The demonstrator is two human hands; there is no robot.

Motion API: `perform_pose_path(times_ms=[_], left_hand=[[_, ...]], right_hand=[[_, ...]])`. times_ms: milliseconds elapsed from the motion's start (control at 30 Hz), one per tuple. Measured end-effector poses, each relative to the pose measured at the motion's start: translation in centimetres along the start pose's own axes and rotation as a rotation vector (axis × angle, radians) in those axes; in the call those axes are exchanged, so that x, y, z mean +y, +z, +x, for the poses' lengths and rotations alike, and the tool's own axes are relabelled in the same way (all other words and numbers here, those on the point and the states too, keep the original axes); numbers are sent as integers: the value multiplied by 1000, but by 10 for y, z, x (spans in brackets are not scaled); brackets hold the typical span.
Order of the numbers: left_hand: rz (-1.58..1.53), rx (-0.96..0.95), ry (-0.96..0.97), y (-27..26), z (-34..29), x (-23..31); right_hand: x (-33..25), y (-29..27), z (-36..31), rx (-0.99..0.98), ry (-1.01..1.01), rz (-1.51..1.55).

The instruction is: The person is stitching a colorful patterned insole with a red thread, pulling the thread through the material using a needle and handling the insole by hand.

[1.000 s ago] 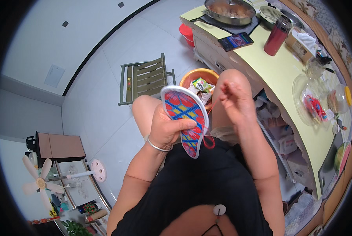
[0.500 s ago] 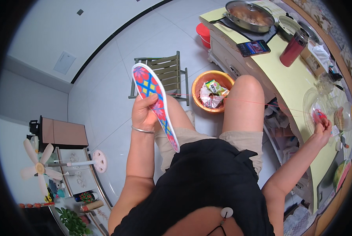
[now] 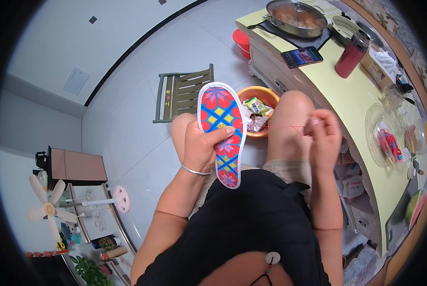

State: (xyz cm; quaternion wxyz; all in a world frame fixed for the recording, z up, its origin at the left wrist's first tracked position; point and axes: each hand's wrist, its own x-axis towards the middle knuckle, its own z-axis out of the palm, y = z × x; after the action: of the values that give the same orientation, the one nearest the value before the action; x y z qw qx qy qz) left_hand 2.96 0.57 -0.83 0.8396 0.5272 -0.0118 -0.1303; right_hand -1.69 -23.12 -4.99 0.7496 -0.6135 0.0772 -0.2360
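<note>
My left hand (image 3: pixel 197 147) grips an embroidered insole (image 3: pixel 220 159) by its side, thumb pressed on the patterned face. The insole has a white edge and red flowers, blue lattice and yellow diamonds; it is held nearly upright above my lap. A red thread (image 3: pixel 285 127) runs from it across to my right hand (image 3: pixel 324 143), which is raised over my right thigh. The right fingers are curled together on the thread and a little blurred; whether they also hold a needle I cannot make out. A bundle of red and blue thread (image 3: pixel 389 145) lies on the table at the right.
An orange basin (image 3: pixel 273 97) with wrappers stands beyond my knees, beside a slatted folding stool (image 3: pixel 190 90). Along the right, the yellow tabletop (image 3: pixel 331 86) carries a lidded pan (image 3: pixel 297 20), a phone (image 3: pixel 302 57), a red flask (image 3: pixel 352 56) and clear plastic lids (image 3: pixel 373 121). A fan (image 3: pixel 49 208) is at left.
My right hand has come from the table's thread bundle back toward my lap, shortening the thread's span. My left hand has moved right and turned the insole's face more toward me.
</note>
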Motion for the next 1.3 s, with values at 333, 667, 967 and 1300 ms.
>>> perform_pose_path(times_ms=[333,667,967,1300], left_hand=[[-272,-157,-177,9,4,-10],[-1104,-884,-119,-22,29,-94],[-1120,-914,-106,-11,30,-100],[-1100,-916,-123,-10,28,-99]], right_hand=[[-10,52,-19,-298,-253,-152],[-20,87,-31,-448,-610,-252],[-21,95,-37,-415,-645,-278],[-21,95,-38,-401,-646,-289]])
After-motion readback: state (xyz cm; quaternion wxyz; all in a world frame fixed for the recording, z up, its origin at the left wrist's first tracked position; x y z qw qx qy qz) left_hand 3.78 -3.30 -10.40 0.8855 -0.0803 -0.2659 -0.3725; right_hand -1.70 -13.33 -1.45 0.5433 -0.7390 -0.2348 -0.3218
